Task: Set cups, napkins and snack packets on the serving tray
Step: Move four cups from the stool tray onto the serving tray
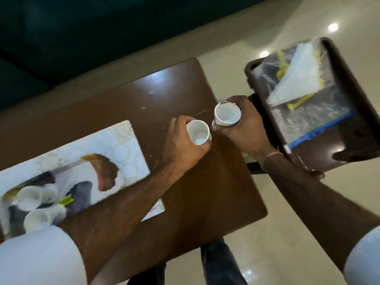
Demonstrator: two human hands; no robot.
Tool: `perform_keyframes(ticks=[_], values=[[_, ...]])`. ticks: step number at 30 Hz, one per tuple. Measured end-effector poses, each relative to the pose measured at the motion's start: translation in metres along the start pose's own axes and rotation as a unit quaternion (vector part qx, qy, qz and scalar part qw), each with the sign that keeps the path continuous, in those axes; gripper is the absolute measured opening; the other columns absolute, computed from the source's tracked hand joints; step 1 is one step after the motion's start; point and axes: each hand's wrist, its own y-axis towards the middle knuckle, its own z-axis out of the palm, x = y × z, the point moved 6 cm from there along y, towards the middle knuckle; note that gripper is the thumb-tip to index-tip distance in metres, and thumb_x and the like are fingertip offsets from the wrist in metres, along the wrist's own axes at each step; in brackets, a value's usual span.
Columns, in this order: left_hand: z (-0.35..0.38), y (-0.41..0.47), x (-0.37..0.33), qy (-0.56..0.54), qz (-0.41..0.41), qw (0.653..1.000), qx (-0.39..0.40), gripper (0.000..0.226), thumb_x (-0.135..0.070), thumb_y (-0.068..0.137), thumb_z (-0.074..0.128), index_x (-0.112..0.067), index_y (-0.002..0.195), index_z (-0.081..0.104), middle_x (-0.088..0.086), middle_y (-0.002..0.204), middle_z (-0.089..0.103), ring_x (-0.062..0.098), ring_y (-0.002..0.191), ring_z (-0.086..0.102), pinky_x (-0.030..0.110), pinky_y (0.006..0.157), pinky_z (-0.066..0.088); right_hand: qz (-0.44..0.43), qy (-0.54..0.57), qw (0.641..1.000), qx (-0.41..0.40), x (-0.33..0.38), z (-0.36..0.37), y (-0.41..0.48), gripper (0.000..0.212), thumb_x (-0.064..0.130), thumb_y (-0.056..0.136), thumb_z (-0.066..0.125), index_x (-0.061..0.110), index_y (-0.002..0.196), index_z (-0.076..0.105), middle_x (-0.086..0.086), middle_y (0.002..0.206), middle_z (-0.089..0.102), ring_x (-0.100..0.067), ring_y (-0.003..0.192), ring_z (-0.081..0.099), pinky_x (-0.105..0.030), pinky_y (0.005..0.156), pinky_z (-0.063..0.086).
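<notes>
My left hand (pixel 181 145) grips a white cup (pixel 198 132) above the middle of the brown table (pixel 216 182). My right hand (pixel 242 124) holds a second white cup (pixel 227 115) just right of it, near the table's right edge. The two cups almost touch. A white patterned serving tray (pixel 98 153) lies on the table's left side. Two more white cups (pixel 30 195) (pixel 38 219) stand close together at its near left end. A clear bag with white napkins (pixel 296 79) lies on a dark side table (pixel 349 128) to the right.
A gap of pale tiled floor (pixel 257 254) separates the two tables. A dark green sofa (pixel 82 38) runs along the far side. My legs (pixel 216 264) are below the brown table's near edge.
</notes>
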Motion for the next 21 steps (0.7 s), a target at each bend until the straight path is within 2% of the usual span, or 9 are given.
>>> perform_keyframes(ticks=[3, 7, 9, 10, 13, 17, 21], values=[[-0.045, -0.020, 0.056, 0.008, -0.078, 0.996, -0.045, 0.067, -0.047, 0.062, 0.087, -0.029, 0.114, 0.047, -0.006, 0.111, 0.056, 0.013, 0.099, 0.057, 0.028, 0.076, 0.051, -0.006, 0.001, 0.998, 0.055, 0.037, 0.064, -0.012, 0.076, 0.033, 0.060, 0.094, 0.019, 0.121, 0.052, -0.004, 0.120, 0.063, -0.019, 0.109, 0.062, -0.036, 0.093, 0.053], [-0.098, -0.058, 0.117, 0.054, -0.173, 0.975, -0.128, 0.073, -0.057, 0.062, 0.083, -0.029, 0.113, 0.039, -0.009, 0.105, 0.054, 0.013, 0.094, 0.058, 0.026, 0.065, 0.050, -0.027, -0.016, 0.990, 0.137, 0.081, 0.145, -0.034, 0.080, 0.036, 0.058, 0.095, 0.018, 0.120, 0.048, -0.002, 0.119, 0.064, -0.021, 0.107, 0.063, -0.035, 0.090, 0.054], [-0.113, -0.081, 0.145, 0.035, -0.226, 0.962, -0.148, 0.079, -0.056, 0.064, 0.083, -0.027, 0.122, 0.038, -0.003, 0.117, 0.057, 0.020, 0.105, 0.060, 0.035, 0.079, 0.055, -0.039, -0.030, 0.983, 0.177, 0.100, 0.184, -0.048, 0.080, 0.039, 0.060, 0.094, 0.018, 0.121, 0.046, -0.002, 0.121, 0.064, -0.020, 0.106, 0.062, -0.029, 0.085, 0.051], [-0.118, -0.093, 0.160, 0.001, -0.255, 0.955, -0.153, 0.080, -0.052, 0.065, 0.084, -0.027, 0.125, 0.036, -0.004, 0.120, 0.059, 0.022, 0.109, 0.062, 0.034, 0.084, 0.054, -0.046, -0.032, 0.979, 0.195, 0.110, 0.206, -0.056, 0.080, 0.040, 0.061, 0.093, 0.019, 0.122, 0.045, -0.001, 0.122, 0.063, -0.019, 0.105, 0.061, -0.027, 0.084, 0.049], [-0.132, -0.127, 0.198, -0.070, -0.323, 0.923, -0.195, 0.072, -0.045, 0.070, 0.085, -0.026, 0.124, 0.042, -0.010, 0.116, 0.061, 0.022, 0.111, 0.062, 0.027, 0.087, 0.045, -0.071, -0.048, 0.965, 0.249, 0.137, 0.266, -0.083, 0.083, 0.041, 0.065, 0.091, 0.025, 0.131, 0.042, -0.003, 0.129, 0.058, -0.016, 0.104, 0.055, -0.025, 0.085, 0.045], [-0.141, -0.154, 0.239, -0.116, -0.414, 0.870, -0.240, 0.068, -0.044, 0.069, 0.086, -0.019, 0.123, 0.052, 0.003, 0.121, 0.067, 0.028, 0.111, 0.064, 0.029, 0.085, 0.046, -0.102, -0.089, 0.948, 0.287, 0.162, 0.325, -0.113, 0.073, 0.032, 0.070, 0.085, 0.029, 0.133, 0.048, -0.010, 0.125, 0.053, -0.029, 0.109, 0.056, -0.036, 0.090, 0.048], [-0.144, -0.170, 0.260, -0.203, -0.459, 0.801, -0.327, 0.071, -0.033, 0.063, 0.092, -0.018, 0.121, 0.054, 0.005, 0.122, 0.067, 0.027, 0.110, 0.063, 0.038, 0.091, 0.053, -0.124, -0.141, 0.937, 0.294, 0.177, 0.363, -0.132, 0.065, 0.032, 0.069, 0.084, 0.022, 0.125, 0.052, -0.010, 0.123, 0.056, -0.029, 0.110, 0.055, -0.029, 0.079, 0.041]])
